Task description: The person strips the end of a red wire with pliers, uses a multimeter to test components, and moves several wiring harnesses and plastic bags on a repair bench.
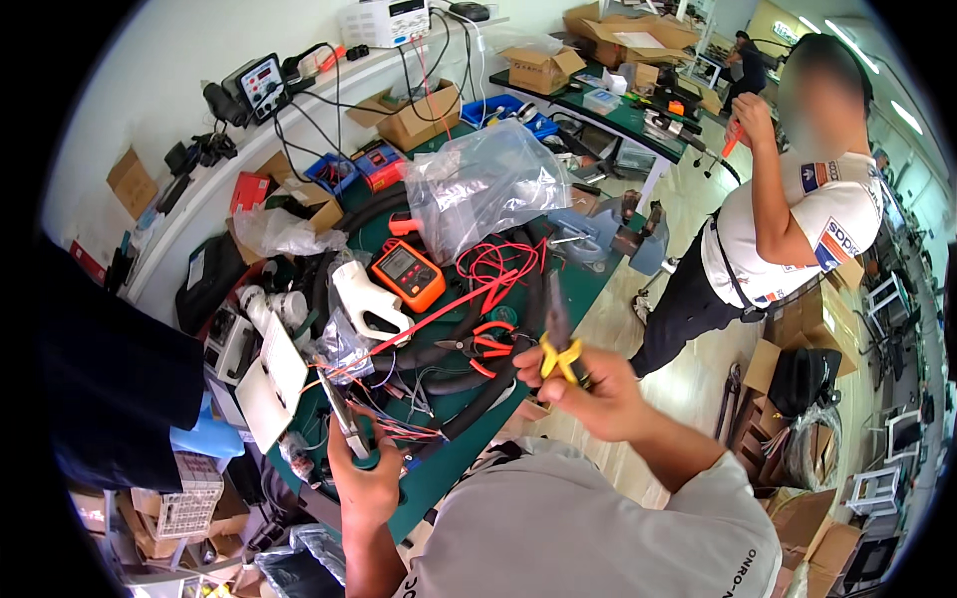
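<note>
Head view puts the right hand (606, 397) to the right of the orange meter (407, 275) and nearer the wearer, curled around yellow-handled pliers (561, 351) (their tips point up and blur a little). Nearer than the meter and slightly left, the left hand (367, 485) grips a flat metal piece (346, 419) between thumb and fingers, with thin coloured wires (404, 430) just beside it. Dark letters (741, 572) mark the grey shirt (598, 518), and printed patches (834, 243) the sleeve of a white-shirted person (743, 239) right of the meter, whose own markings are too small to read.
</note>
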### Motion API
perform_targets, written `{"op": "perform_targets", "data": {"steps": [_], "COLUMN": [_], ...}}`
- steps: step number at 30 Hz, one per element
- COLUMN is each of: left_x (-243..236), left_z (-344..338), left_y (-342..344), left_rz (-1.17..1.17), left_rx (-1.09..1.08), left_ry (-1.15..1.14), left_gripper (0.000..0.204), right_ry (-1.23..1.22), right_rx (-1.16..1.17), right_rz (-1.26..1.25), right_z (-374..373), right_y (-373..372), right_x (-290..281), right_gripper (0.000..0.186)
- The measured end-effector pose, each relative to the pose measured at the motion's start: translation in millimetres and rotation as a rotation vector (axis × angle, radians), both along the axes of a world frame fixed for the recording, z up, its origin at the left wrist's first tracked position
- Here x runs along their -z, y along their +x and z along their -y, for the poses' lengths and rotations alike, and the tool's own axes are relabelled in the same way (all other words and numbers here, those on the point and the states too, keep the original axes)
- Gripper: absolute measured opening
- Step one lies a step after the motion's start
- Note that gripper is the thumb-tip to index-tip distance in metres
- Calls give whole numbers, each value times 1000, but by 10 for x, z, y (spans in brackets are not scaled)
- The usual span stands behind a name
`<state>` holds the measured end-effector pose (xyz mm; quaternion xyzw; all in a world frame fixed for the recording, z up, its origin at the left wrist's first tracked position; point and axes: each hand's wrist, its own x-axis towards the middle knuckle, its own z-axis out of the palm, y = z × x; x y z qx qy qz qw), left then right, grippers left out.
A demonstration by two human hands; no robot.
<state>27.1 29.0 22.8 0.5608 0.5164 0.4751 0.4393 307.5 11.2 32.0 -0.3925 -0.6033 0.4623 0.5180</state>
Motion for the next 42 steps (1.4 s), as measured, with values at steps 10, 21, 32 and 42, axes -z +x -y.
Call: {"op": "perform_targets", "data": {"steps": [10,21,32,42], "left_x": [45,124,157,200], "left_z": [-120,-76,-75,-90], "left_y": [211,156,161,58], "left_rz": [89,64,80,132], "left_rx": [72,48,39,53], "left_ry": [-48,-42,-50,-72], "left_gripper": [30,28,28,29], "right_ry": [-95,137,-25,-250], "right_rx": [157,303,241,22], "right_rz": [-33,410,163,-17], "right_z": [218,77,42,19], "right_y": [112,84,35,30], "right_x": [383,412,467,400], "right_gripper": [27,10,19,23]}}
